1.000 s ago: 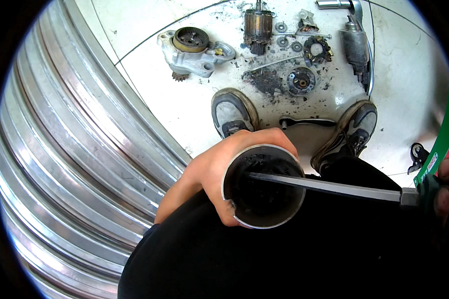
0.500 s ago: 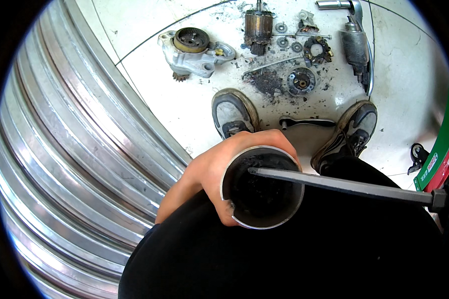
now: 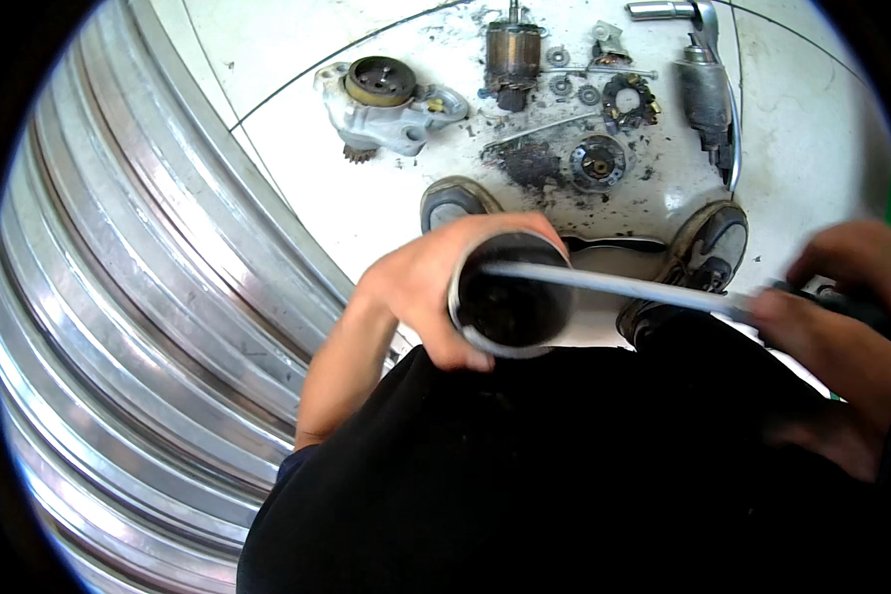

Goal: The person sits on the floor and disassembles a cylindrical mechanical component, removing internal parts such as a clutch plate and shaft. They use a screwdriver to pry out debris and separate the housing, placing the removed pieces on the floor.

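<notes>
gripping a tool point(image 3: 634, 285), right hand point(image 3: 834, 342) angles it into left hand's point(image 3: 424, 282) cylinder point(image 3: 517, 315).

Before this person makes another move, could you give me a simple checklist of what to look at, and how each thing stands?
1. Left hand wrapped around the metal cylinder: ok.
2. Right hand holding the long-shafted tool: ok, at its handle end, though motion blurs it.
3. Tool's tip touching the cylinder's inner wall: cannot tell; it shows within the open mouth, but its depth is unclear.
4. Left fingers out of the cylinder's mouth: ok, they wrap the outside.
5. Floor clean: not ok; dark grit lies among the loose parts.
6. Grey housing away from both hands: ok.
</notes>
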{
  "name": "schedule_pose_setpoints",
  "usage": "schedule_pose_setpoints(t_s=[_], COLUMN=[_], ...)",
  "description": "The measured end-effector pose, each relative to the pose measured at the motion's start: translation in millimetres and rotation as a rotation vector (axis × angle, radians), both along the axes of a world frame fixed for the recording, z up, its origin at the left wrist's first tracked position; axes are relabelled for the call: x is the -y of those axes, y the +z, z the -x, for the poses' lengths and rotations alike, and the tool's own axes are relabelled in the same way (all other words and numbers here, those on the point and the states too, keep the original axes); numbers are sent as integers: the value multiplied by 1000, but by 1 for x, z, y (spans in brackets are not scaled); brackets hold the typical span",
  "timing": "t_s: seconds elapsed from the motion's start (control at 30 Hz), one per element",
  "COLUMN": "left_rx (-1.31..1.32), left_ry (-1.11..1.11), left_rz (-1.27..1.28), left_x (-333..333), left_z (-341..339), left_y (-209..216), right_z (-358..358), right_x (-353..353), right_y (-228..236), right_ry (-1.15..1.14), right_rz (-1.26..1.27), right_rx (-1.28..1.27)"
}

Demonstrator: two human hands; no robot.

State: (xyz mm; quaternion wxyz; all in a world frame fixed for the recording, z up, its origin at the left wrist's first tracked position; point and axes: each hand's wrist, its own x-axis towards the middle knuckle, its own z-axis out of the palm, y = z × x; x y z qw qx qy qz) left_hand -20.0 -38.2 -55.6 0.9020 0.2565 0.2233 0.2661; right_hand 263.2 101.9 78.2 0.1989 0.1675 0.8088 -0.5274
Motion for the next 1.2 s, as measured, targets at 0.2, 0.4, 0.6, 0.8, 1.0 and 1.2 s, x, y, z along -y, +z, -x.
schedule_pose_setpoints(t_s=[0.2,0.4,0.6,0.8,1.0,1.2], left_rx=[-431,-370,-360,-357,-305,-256], left_ry=[-290,-193,-322,-390,-425,-430], left_rz=[-131,-53,-137,-95,-86,-83], left_x=[29,41,22,16,13,17], left_z=[-1,5,0,-1,-4,-7], left_y=[-16,-29,-25,-25,-28,-36], right_z=[-18,-18,-7,6,32,52], right_x=[27,34,8,-16,-44,-60], right_y=[-32,-57,-48,-61,-71,-74], right_ry=[0,-29,153,209,216,302], right_rz=[29,-20,-120,-164,-263,-236], right_rx=[33,-85,86,14,-127,-111])
